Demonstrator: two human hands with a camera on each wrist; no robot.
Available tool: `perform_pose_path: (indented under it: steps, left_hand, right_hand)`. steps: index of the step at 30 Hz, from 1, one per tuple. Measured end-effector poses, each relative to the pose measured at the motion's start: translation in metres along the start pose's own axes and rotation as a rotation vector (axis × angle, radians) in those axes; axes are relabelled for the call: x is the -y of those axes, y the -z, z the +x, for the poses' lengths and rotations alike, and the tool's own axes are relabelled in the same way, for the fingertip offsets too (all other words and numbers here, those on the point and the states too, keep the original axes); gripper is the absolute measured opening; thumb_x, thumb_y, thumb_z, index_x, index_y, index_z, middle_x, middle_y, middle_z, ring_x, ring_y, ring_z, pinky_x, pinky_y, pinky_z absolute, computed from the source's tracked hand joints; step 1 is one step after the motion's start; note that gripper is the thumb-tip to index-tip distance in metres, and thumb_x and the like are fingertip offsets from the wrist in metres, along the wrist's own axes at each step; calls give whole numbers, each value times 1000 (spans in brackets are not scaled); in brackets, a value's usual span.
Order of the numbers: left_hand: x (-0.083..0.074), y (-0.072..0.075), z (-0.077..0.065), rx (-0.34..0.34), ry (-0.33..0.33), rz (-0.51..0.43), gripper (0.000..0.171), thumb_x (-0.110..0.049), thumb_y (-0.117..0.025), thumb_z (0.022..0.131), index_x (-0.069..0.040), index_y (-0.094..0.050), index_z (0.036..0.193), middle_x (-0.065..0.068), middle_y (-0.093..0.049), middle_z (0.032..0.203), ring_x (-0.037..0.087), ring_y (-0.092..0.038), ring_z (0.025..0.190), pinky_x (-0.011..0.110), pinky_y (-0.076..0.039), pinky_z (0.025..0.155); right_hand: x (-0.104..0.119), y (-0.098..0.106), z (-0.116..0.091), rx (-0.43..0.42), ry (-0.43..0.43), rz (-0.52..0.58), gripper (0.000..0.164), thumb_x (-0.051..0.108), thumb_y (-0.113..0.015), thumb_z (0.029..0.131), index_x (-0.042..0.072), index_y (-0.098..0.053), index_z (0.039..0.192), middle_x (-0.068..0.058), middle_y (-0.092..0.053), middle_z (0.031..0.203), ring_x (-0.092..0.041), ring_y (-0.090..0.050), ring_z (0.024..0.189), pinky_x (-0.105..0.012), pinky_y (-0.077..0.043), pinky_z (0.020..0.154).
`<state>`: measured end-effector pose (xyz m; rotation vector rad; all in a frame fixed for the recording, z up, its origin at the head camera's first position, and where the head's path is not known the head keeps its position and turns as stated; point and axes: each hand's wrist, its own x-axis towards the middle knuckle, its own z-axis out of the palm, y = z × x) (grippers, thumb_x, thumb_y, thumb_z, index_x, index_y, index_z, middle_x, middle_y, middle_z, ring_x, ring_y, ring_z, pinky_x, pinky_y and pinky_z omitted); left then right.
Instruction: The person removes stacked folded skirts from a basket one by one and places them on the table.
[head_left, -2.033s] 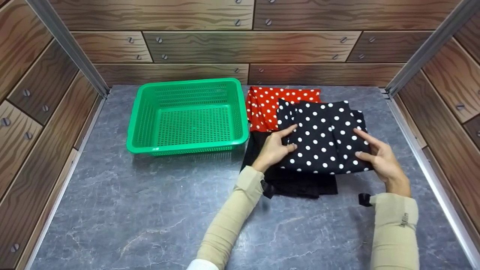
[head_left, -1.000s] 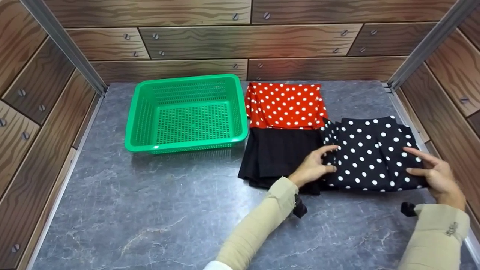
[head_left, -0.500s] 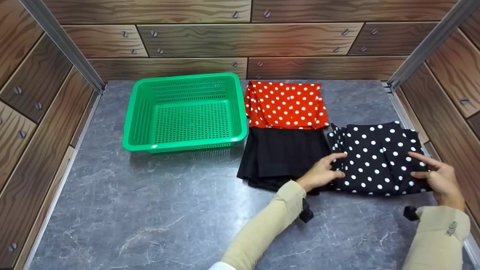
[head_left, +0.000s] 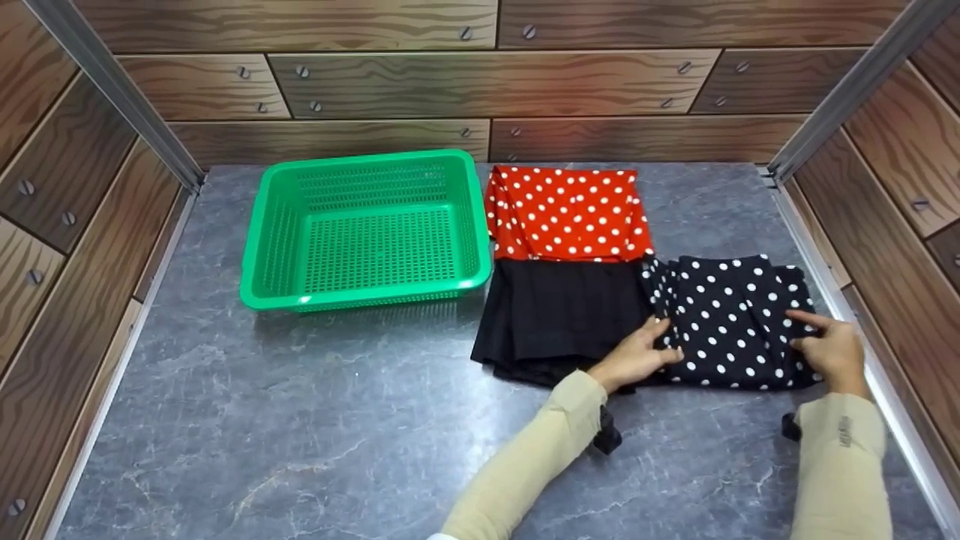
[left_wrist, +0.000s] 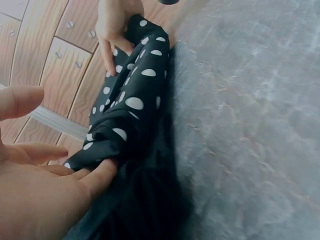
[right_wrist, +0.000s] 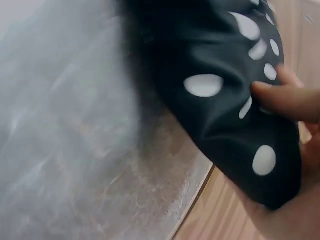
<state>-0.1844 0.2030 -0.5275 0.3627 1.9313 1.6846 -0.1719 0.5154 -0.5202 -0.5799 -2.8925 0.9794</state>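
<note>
In the head view a folded black garment with white dots [head_left: 731, 319] lies at the right, its left edge over plain black folded cloth [head_left: 574, 311]. My left hand [head_left: 631, 360] is at its left edge; in the left wrist view straight fingers touch the bunched end of the dotted garment [left_wrist: 132, 100], and one finger stands off it. Its right side is held by my right hand [head_left: 832, 354]. The right wrist view shows the thumb [right_wrist: 280, 97] on top of the dotted cloth, with part of the hand beneath.
A red white-dotted folded cloth [head_left: 574, 214] lies behind the black one. Left of both stands a green perforated basket [head_left: 375, 295]. Wood-patterned walls [head_left: 480, 84] enclose the grey marbled table [head_left: 300, 420] at the back and sides.
The dotted garment has moved right and toward me from over the red and black cloths, both hands travelling along. Most recently it has shifted slightly left, with the right hand moving left too.
</note>
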Motion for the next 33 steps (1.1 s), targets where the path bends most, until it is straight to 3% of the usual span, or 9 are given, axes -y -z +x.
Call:
perform_pose_path:
  steps: [3,8,16,20,23,27,29,33]
  left_hand:
    - [4,-3,-2,-2,4,5,69,-13,-69,91,-1,-42,153,7,-33,162,11,-28,147,18,-21,114]
    - [6,-5,-1,13,1,-5,69,-13,-68,90,3,-41,152,9,-36,161,12,-30,146,16,-21,113]
    - [2,6,0,17,24,-70,67,-10,-65,93,5,-40,152,10,-38,159,19,-52,133,16,-35,106]
    - [-8,17,-1,56,-36,-38,59,-11,-63,96,2,-44,151,10,-49,152,15,-55,128,17,-38,104]
    - [-17,37,-6,100,-140,51,45,-10,-59,100,2,-54,144,13,-58,143,11,-58,124,16,-40,102]
    - [-30,82,-24,110,-318,228,34,-11,-57,103,1,-64,134,12,-65,134,9,-61,117,17,-43,97]
    - [-35,107,-38,85,-398,310,32,-11,-57,103,0,-65,132,11,-66,132,12,-62,115,18,-44,97]
    - [-36,159,-75,-12,-535,421,31,-10,-58,103,0,-66,130,14,-66,131,23,-61,122,27,-43,105]
  right_hand:
    - [2,-5,0,50,-69,-148,58,3,-59,84,3,-55,142,-44,-41,139,-52,-52,100,-45,-46,67]
    - [0,-15,-2,57,-143,-236,56,8,-55,88,4,-53,144,-44,-40,138,-60,-50,110,-57,-45,76]
    - [-1,-15,4,104,-137,-225,56,10,-55,88,5,-53,144,-45,-38,139,-48,-56,94,-43,-43,65]
    - [-3,-8,9,109,-122,-243,56,10,-55,88,3,-52,144,-46,-39,137,-48,-56,93,-45,-44,66]
    - [-5,-9,10,58,-67,-259,55,8,-54,87,1,-54,142,-46,-42,137,-54,-54,99,-55,-46,72]
    - [-1,-20,7,-92,35,-258,49,5,-49,88,-4,-58,135,-41,-37,145,-62,-40,120,-70,-37,91]
    - [5,-22,5,-145,49,-229,45,6,-47,94,-6,-56,136,-38,-31,152,-62,-30,131,-72,-28,101]
    - [22,-20,2,-209,40,-112,45,16,-47,103,-6,-52,142,-30,-28,158,-54,-24,143,-66,-19,113]
